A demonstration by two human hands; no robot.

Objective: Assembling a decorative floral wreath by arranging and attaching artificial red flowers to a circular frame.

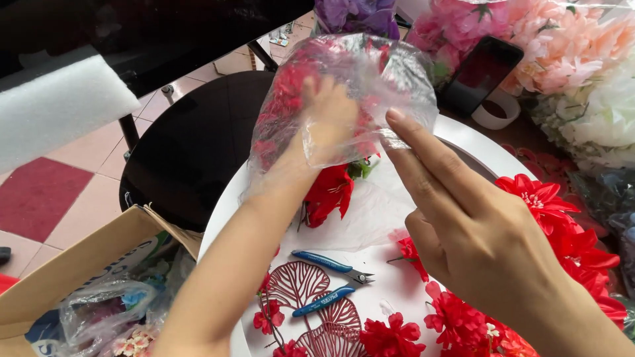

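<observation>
Left hand [329, 116]: thrust inside a clear plastic bag [370, 79] of red artificial flowers [284, 92], held above the round white surface [397, 284]; fingers seemingly curled on blooms, though the film blurs the grasp. Right hand [476, 231]: fingers straight, released, tips pressing the bag's outer side. Beneath: blue-handled cutters [331, 281], loose red flowers [390, 337], red leaf cut-outs [301, 284]. Beyond: black phone [479, 73].

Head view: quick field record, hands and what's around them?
left hand: inside clear plastic bag of red artificial flowers, grip hidden
right hand: fingers flat against the bag's outside
below bag: red flower
table: white, round
tool: blue-handled cutters
also on table: red leaf cutout
</observation>
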